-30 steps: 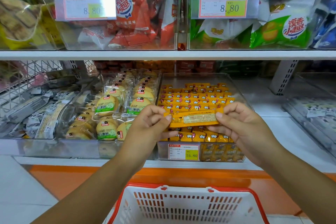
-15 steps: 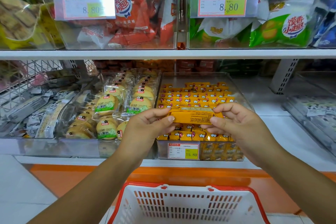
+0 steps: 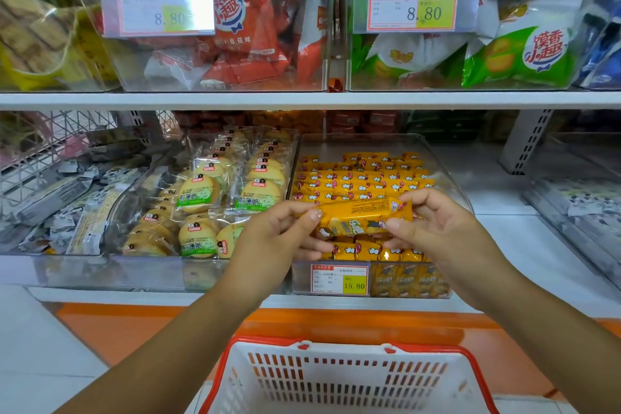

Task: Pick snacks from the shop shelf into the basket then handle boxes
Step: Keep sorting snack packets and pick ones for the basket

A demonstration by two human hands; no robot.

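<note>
Snack packet [image 3: 361,217] has turned since 1.0 s ago: label side then, printed front now facing the camera, right end tilted higher. Left hand [image 3: 275,239] pinches its left end and right hand [image 3: 437,228] its right end, just above the clear bin [image 3: 448,175] of matching orange packets. Left of the bin, a tray [image 3: 151,272] of round wrapped biscuits [image 3: 196,193]. Below the bin, a red-rimmed white basket [image 3: 346,341]
</note>
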